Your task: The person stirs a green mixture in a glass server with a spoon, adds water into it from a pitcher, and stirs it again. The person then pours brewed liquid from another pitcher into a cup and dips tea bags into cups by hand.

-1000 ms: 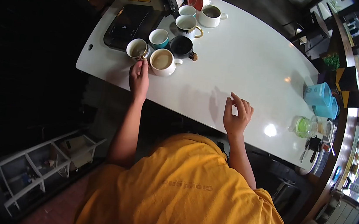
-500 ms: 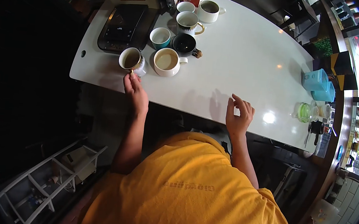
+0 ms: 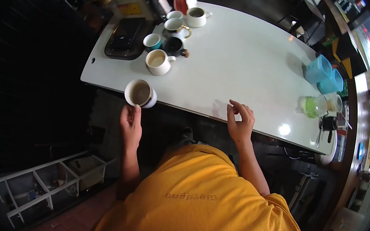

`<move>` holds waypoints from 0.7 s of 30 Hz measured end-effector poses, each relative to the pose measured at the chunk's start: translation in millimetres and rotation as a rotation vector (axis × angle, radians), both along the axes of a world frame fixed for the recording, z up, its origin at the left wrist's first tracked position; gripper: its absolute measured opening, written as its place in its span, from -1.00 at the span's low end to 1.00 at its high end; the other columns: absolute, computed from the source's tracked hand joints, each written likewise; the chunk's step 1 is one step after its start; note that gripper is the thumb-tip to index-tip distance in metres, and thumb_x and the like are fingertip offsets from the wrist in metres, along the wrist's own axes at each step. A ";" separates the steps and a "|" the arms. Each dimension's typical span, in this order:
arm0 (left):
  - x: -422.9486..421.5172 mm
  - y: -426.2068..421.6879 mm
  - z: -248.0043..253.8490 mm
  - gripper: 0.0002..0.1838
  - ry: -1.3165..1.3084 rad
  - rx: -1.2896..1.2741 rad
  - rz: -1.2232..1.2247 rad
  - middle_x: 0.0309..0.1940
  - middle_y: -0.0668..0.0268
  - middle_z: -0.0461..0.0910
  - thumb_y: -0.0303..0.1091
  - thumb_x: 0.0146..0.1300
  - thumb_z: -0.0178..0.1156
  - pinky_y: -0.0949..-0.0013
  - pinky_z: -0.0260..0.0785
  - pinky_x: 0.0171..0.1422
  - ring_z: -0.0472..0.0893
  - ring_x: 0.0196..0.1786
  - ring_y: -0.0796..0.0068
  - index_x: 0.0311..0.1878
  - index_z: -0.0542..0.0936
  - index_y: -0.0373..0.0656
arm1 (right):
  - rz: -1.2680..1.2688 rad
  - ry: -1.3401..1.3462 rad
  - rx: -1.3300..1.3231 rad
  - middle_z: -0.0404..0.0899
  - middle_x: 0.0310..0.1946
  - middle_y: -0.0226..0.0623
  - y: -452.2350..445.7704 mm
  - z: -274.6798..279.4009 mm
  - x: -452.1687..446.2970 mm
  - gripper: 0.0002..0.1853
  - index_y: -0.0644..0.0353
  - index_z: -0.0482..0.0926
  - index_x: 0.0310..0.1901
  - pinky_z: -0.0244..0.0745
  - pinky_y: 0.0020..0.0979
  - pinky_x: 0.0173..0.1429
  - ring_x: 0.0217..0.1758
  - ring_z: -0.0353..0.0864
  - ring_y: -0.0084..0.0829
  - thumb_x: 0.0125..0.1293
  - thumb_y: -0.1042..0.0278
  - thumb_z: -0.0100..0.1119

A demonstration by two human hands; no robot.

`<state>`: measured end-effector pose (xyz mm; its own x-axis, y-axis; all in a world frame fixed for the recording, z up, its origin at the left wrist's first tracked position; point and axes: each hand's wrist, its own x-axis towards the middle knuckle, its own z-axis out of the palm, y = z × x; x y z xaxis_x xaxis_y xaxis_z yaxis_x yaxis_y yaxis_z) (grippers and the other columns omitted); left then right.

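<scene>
Left hand [image 3: 130,128]: grasping, thumb and fingertips pinched on the near side of a pale mug [image 3: 140,93]; handle, if under the fingers, hidden. Pale mug: directly ahead of the left fingertips, away from the body, forearm and mug forming nearly one line; mouth up, base-to-rim axis close to upright, any slight tilt not certain; interior brownish, contents not distinguishable. In view it overlaps the near edge of the white tabletop [image 3: 236,53], height above that edge not measurable by eye. Right hand [image 3: 241,121]: released, holding nothing, fingers loosely curved with thumb apart from index; well to the right of the left hand, over the same near edge, the mug lying well off to its left. Nearer hand to the mug: the left, sole contact. Farther ahead of the left hand, slightly right and apart from the held piece: one cream mug [image 3: 158,62], its handle to the right; just beyond that, one black cup [image 3: 173,45] with a brown handle, and one teal cup [image 3: 152,42]; farther still, one gold-handled mug [image 3: 173,25]. Ahead and left of the left hand, beyond the held mug: one flat black device [image 3: 124,39]. Ahead and right of the right hand, well apart: light-blue containers [image 3: 318,70], one green-tinted jar [image 3: 314,107].
</scene>
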<state>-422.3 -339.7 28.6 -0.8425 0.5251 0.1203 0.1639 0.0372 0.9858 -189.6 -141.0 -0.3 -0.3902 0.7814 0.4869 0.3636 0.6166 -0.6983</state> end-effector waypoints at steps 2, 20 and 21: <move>36.3 6.6 8.5 -0.87 -0.099 -0.005 -0.132 -0.43 0.53 0.35 -0.36 0.38 0.05 0.65 0.16 -0.23 0.29 -0.34 0.78 -0.26 0.45 -0.22 | 0.020 0.033 -0.027 0.54 -0.52 -0.47 -4.0 6.8 32.0 -0.82 0.13 0.63 -0.23 0.30 -0.44 -0.20 -0.46 0.48 -0.48 0.08 0.48 0.24; 294.0 132.5 31.4 -0.71 -0.237 -0.299 -1.697 -0.50 0.59 0.35 -0.17 0.26 0.24 0.68 0.07 -0.42 0.19 -0.48 0.85 -0.23 0.48 -0.23 | -0.235 0.216 -0.219 0.38 0.22 -0.17 -108.5 41.2 277.6 -0.08 0.18 0.27 0.28 0.31 -0.30 0.29 0.25 0.40 -0.21 -0.17 0.27 0.54; 299.6 136.5 32.9 -0.72 -0.214 -0.283 -1.771 -0.50 0.61 0.32 -0.19 0.26 0.23 0.69 0.04 -0.43 0.16 -0.49 0.86 -0.22 0.47 -0.23 | -0.293 0.234 -0.257 0.38 0.22 -0.16 -118.2 42.2 279.9 -0.10 0.19 0.28 0.28 0.31 -0.30 0.30 0.26 0.40 -0.22 -0.16 0.28 0.54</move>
